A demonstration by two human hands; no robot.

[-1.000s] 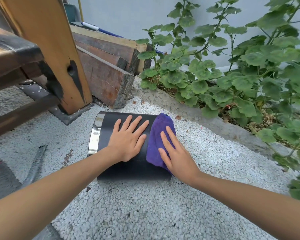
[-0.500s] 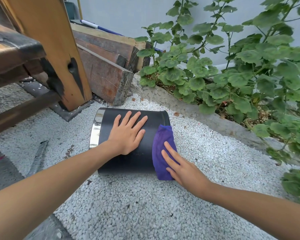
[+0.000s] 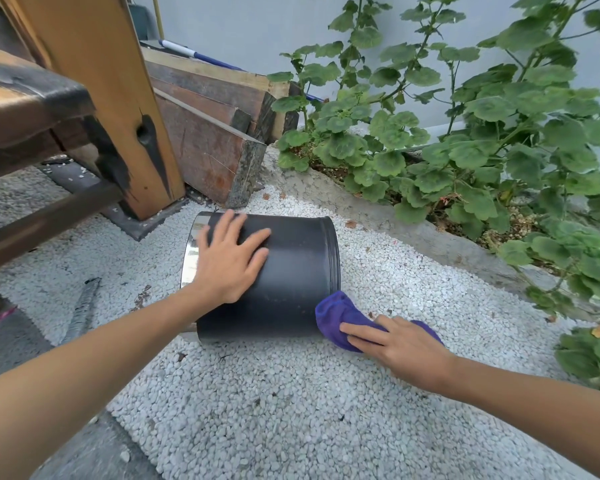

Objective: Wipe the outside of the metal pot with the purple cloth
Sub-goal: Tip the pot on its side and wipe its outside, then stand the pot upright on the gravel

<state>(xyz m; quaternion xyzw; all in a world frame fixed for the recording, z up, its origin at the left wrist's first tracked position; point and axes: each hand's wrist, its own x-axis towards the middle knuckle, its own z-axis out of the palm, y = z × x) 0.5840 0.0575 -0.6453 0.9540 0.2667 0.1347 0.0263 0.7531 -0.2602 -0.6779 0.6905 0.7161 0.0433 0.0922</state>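
On the white gravel ground (image 3: 291, 410), near the foot of the slanted wooden post (image 3: 111, 98), lies the dark cylindrical metal pot (image 3: 291, 271), tipped on its side. Long axis runs left to right across the view; shiny silver rim toward the left, ridged end toward the right.

Left hand (image 3: 226, 265) rests flat on the pot's upper curve near the rim end, fingers (image 3: 253, 237) spread wide and straight, steadying it, gripping nothing. Slight motion blur at the fingertips.

Right hand (image 3: 406, 344) sits low at the pot's near right corner, pressing the bunched purple microfibre cloth (image 3: 340, 317) down toward the gravel. Fingers lie extended over the cloth; whether any curl underneath, cannot tell. The cloth's upper fold touches or nearly touches the pot's ridged end at the bottom edge; most of the cloth lies just beside the pot, off its wall.

Key relation: the pot wall lies up and to the left of the right hand. That hand is the nearer one to the ridged end, so the next stroke likely calls for carrying the cloth back up onto the curved wall. Judged mid-task; the underside on the gravel looks unreached.

No brand, label or legible writing visible on pot or cloth.

Beyond: stacked timber blocks (image 3: 215, 133), concrete kerb (image 3: 413, 233), broad-leaved green plants (image 3: 482, 133).
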